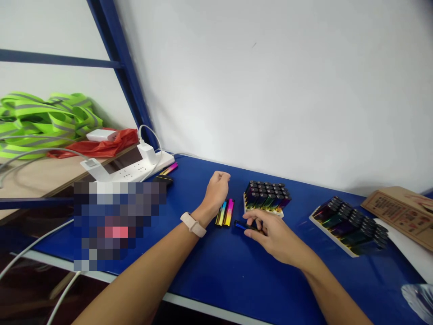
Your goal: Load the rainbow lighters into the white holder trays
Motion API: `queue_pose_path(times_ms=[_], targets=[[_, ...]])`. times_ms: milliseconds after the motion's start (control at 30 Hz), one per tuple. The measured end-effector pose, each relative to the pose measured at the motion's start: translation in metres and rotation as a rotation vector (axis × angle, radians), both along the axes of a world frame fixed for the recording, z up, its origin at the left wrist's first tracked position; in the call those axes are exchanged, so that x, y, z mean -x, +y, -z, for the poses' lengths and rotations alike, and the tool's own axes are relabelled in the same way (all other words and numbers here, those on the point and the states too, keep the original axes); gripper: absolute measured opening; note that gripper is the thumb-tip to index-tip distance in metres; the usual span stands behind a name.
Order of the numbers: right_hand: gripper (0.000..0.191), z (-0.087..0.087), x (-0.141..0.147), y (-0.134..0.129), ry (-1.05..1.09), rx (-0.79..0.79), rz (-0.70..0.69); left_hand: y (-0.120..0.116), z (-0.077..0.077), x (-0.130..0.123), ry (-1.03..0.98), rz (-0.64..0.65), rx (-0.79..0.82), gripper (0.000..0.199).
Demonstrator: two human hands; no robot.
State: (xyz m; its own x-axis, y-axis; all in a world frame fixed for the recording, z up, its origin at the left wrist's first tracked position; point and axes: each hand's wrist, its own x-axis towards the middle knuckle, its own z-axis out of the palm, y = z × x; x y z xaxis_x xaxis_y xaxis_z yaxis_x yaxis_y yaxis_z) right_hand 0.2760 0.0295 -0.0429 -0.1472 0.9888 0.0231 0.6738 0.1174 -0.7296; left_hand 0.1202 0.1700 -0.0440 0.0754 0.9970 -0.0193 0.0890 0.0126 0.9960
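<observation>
My right hand (270, 232) is closed around a slim, shiny dark blue lighter (241, 225), low over the blue tabletop. Beyond it, my left hand (217, 188) has its fingers curled in; whatever they hold, if anything, is hidden. Between the hands, a lighter with a blue-to-yellow sheen (221, 214) lies beside one that fades from pink to yellow (229, 213). Just behind my right hand, a white tray (246, 210) holds rows of upright dark metallic lighters (268, 193) with black tops.
A second tray of lighters (350, 223) stands to the right, near a cardboard box (401, 216). At left are a white power strip (133, 171) with plugged-in chargers, trailing cables, a pink-and-yellow lighter (170, 169), and green reflective straps (47, 119). A white wall (270, 90) rises behind.
</observation>
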Motion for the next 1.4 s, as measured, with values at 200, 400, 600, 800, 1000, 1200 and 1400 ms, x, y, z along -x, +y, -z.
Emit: queue_pose_path(times_ms=[200, 400, 600, 800, 1000, 1200, 1400], targets=[[0.022, -0.016, -0.008, -0.003, 0.171, -0.056, 0.046, 0.002, 0.002, 0.0, 0.014, 0.014, -0.008, 0.019], [0.028, -0.015, -0.014, 0.001, 0.584, -0.258, 0.221, 0.001, 0.002, -0.001, 0.019, 0.064, -0.038, 0.016], [0.024, -0.011, -0.014, 0.005, 0.918, -0.27, 0.276, -0.002, 0.002, -0.002, 0.05, 0.109, -0.077, 0.011], [0.052, -0.007, -0.018, 0.007, 1.018, -0.158, 0.249, -0.001, 0.006, -0.002, 0.065, 0.132, -0.098, 0.01], [0.042, -0.006, -0.019, 0.01, 0.967, -0.16, 0.299, -0.002, 0.006, -0.002, 0.075, 0.14, -0.094, 0.011], [0.047, -0.003, -0.02, 0.01, 1.003, -0.18, 0.323, -0.003, 0.005, -0.003, 0.084, 0.146, -0.088, 0.01], [0.041, 0.003, -0.026, 0.012, 1.009, -0.154, 0.289, -0.002, 0.007, -0.002, 0.089, 0.147, -0.085, 0.011]])
